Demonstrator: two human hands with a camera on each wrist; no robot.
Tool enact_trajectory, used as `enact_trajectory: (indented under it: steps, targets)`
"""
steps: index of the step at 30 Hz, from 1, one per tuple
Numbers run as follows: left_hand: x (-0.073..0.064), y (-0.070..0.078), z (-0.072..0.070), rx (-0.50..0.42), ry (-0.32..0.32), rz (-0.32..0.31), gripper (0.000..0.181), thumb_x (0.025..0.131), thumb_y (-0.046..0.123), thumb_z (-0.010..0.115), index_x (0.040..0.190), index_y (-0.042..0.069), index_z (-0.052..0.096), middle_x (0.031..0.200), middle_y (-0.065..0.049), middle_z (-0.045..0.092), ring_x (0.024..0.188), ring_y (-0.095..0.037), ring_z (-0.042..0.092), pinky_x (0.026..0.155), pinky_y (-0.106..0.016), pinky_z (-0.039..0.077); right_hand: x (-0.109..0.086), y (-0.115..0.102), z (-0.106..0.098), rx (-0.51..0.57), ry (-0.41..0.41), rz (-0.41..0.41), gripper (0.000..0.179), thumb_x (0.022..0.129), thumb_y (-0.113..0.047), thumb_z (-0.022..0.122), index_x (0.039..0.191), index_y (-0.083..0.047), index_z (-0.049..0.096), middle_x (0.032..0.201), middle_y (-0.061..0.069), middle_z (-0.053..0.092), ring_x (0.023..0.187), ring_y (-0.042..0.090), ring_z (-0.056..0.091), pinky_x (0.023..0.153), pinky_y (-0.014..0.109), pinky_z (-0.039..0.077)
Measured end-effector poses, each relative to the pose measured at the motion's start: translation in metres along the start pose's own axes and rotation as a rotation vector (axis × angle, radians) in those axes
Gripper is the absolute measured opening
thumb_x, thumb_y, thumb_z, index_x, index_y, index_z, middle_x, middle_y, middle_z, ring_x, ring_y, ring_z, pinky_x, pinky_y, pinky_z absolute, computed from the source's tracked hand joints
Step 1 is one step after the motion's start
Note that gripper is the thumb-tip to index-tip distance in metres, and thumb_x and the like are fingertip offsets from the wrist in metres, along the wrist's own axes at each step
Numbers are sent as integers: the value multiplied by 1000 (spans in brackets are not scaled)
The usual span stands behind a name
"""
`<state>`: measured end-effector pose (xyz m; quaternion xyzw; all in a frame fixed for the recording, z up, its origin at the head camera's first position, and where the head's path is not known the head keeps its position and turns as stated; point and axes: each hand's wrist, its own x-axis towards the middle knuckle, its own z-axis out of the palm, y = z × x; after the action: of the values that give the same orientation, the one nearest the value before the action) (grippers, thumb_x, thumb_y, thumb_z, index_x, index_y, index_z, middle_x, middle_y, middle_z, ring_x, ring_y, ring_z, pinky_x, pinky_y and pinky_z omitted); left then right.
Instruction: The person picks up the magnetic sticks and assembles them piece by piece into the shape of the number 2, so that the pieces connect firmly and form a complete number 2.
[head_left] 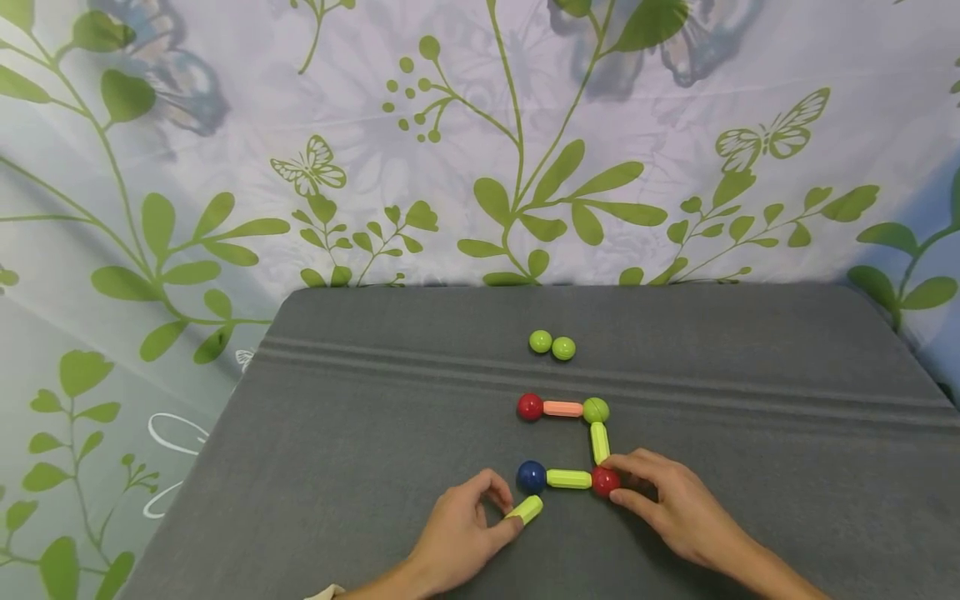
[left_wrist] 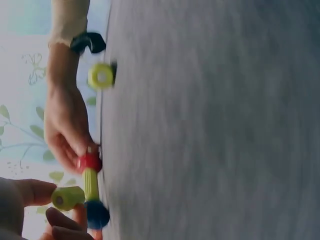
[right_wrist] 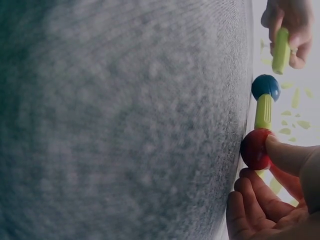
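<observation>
And here's the blue ball [head_left: 532, 477], the landmark on the grey cloth [head_left: 337, 467]! Just beside it, on the near side, the left hand [head_left: 461, 525] pinches a loose yellow-green stick [head_left: 527, 509], its tip shy of contact. To the blue ball's right, a joining stick [head_left: 569, 479] links it to the near red ball [head_left: 606, 482], and the right hand [head_left: 678, 500] grips that one between thumb and finger! Beyond and right of the blue ball, an upper stick [head_left: 599, 443] meets a green ball [head_left: 596, 410]; an orange stick [head_left: 562, 408] runs left to the far red ball [head_left: 530, 407], directly beyond the blue one. Farther behind the landmark, two spare green balls [head_left: 564, 348] sit side by side; a leaf-print curtain [head_left: 555, 200] hangs past everything.
</observation>
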<state>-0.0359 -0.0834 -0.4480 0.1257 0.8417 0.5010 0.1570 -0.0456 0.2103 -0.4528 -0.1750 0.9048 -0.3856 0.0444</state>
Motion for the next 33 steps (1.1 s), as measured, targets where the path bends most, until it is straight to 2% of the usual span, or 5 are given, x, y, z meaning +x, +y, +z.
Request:
enact_trajectory:
  steps: [4, 8, 16, 24, 33]
  targets:
    - [3, 0, -10, 31, 58, 0, 18, 86, 19, 75, 95, 14, 61, 82, 11, 62, 47, -2, 40, 42, -20, 33, 0, 0, -1, 4, -6, 5, 29, 89, -21, 75, 117, -18, 69, 95, -17, 61, 81, 3, 53, 68, 27, 48]
    - [5, 1, -14, 37, 45, -19, 19, 86, 19, 75, 98, 12, 61, 82, 10, 62, 48, -2, 42, 43, -20, 34, 0, -1, -1, 4, -7, 7, 29, 89, -21, 75, 117, -18, 69, 96, -17, 61, 81, 3, 53, 68, 26, 48]
    - [6, 2, -12, 21, 28, -34, 20, 87, 22, 75, 100, 14, 63, 81, 11, 62, 49, -3, 44, 44, -21, 34, 1, -1, -1, 1, -7, 25, 29, 89, -20, 75, 117, -17, 69, 95, -17, 61, 80, 3, 52, 67, 26, 47]
    - [7, 0, -11, -7, -39, -49, 16, 83, 23, 80, 94, 19, 68, 84, 13, 64, 49, -3, 45, 44, -21, 35, 1, -1, -1, -5, 7, 11, 30, 87, -18, 76, 117, -18, 70, 96, -17, 61, 80, 3, 53, 67, 26, 47]
    - [7, -4, -12, -164, -136, -78, 26, 83, 19, 80, 107, 15, 70, 91, 8, 67, 50, -4, 45, 45, -18, 36, 1, -2, -1, -3, 4, 10, 29, 88, -20, 76, 117, -19, 69, 96, -18, 61, 80, 3, 53, 67, 26, 46]
